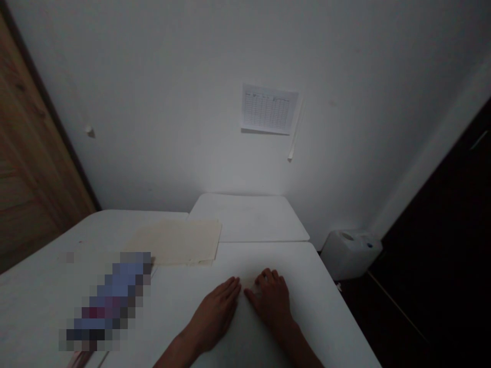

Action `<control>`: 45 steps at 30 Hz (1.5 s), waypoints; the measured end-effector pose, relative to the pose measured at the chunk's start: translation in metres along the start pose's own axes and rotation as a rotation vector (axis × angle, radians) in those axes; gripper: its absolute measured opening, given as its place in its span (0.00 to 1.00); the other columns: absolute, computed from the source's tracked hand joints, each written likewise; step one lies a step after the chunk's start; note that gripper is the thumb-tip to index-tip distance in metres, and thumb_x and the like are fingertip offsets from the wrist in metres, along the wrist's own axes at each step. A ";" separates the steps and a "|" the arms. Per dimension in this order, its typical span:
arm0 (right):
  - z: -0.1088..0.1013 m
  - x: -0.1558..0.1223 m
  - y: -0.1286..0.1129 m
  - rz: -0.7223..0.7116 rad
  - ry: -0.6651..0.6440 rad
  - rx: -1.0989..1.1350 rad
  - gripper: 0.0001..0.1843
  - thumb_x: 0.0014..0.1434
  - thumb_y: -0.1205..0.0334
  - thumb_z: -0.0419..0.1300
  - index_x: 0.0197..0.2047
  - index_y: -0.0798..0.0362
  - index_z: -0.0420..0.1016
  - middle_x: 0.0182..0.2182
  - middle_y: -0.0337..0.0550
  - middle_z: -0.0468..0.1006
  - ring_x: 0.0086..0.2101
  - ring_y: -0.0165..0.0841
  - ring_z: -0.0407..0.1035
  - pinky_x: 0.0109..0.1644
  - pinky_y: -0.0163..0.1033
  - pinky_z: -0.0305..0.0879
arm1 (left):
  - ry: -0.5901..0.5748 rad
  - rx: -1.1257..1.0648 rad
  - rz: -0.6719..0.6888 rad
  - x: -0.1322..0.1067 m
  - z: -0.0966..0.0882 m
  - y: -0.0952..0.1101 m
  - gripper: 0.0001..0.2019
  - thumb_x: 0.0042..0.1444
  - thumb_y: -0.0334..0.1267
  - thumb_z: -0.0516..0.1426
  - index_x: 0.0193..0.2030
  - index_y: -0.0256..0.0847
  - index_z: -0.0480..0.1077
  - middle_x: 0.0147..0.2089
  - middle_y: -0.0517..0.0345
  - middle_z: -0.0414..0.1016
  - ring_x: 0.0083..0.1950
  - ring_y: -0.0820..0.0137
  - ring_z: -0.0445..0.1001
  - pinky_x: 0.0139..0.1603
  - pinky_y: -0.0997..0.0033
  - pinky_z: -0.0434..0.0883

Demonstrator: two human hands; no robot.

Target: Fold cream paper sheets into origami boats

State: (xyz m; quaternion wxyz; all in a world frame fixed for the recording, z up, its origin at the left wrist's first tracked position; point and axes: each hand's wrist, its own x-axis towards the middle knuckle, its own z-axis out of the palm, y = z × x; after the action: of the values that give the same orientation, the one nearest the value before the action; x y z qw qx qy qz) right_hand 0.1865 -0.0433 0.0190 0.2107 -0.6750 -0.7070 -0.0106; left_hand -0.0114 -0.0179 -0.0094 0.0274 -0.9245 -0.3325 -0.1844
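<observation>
My left hand (219, 307) rests on the white table (245, 337) with its fingers stretched out and close together, pointing forward. Just to the right, my right hand (273, 300) rests on the same surface, its fingers loosely bent and its thumb held apart. A small gap separates the two hands. I can make out nothing held in either one. Beyond my left hand, the nearest thing is a flat beige sheet or folder (184, 240), with its front edge slightly uneven.
Left of me lies a pixelated bluish oblong thing (111, 296), its kind hidden. A smaller white tabletop section (253, 217) adjoins at the back. A printed sheet (269, 109) hangs on the wall. A white plastic container (349, 255) stands right of the table.
</observation>
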 end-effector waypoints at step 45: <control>-0.004 0.002 0.035 -0.010 0.085 0.381 0.11 0.59 0.62 0.56 0.42 0.49 0.78 0.39 0.43 0.79 0.40 0.37 0.71 0.50 0.41 0.64 | -0.252 0.034 -0.103 0.043 -0.033 -0.001 0.09 0.62 0.31 0.49 0.40 0.41 0.70 0.38 0.53 0.77 0.39 0.63 0.76 0.39 0.67 0.70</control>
State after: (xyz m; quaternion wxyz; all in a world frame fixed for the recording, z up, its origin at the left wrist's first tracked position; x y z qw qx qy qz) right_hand 0.2208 -0.0397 0.0134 0.3644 -0.6183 -0.6900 0.0938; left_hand 0.0079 0.0029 0.0371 -0.0085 -0.9215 -0.3832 -0.0626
